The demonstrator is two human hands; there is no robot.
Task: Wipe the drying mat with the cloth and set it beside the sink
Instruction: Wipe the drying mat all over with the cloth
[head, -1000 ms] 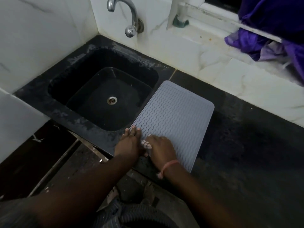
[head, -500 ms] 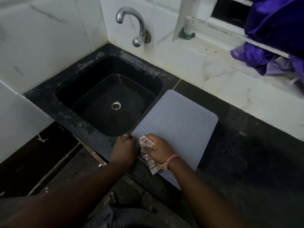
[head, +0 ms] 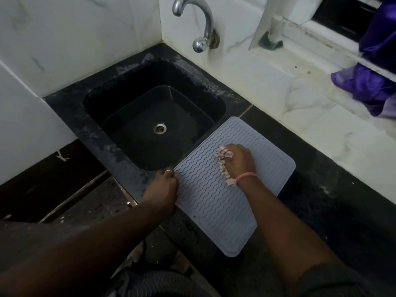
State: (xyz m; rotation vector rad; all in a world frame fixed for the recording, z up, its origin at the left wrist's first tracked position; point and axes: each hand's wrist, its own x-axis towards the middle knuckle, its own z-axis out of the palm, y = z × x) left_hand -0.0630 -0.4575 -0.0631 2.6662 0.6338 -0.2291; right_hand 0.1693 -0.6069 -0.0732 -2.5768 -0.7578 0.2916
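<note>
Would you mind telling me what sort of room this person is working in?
Most likely a home kitchen or wash area: a black square sink set in a dark stone counter, a chrome wall tap on white marble-look tiles, and a grey wavy-ribbed silicone drying mat beside the basin.

A chrome tap [head: 200, 24] is mounted on the white tiled wall [head: 85, 39] at twelve o'clock, and purple fabric [head: 372, 67] is draped at two o'clock over the ledge [head: 289, 67].
</note>
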